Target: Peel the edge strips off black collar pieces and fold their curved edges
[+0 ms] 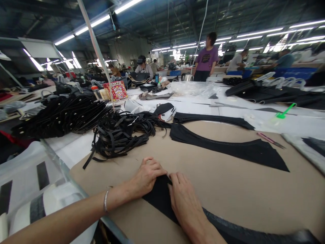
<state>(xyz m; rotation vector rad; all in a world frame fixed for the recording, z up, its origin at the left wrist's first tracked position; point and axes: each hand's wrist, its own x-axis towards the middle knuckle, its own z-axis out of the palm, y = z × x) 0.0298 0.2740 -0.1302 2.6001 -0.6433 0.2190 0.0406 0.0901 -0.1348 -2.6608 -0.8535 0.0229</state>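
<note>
At the near edge of the desk [228, 189], both hands lie flat, fingers down, on the tip of a black fabric piece [158, 198]. The left hand [147, 176] presses its upper corner; the right hand [185, 201] rests just beside it, covering the fabric's middle. Neither hand is clenched. A tangle of black straps [119, 134] lies toward the far left, a larger curved black fabric panel [236, 149] farther out.
</note>
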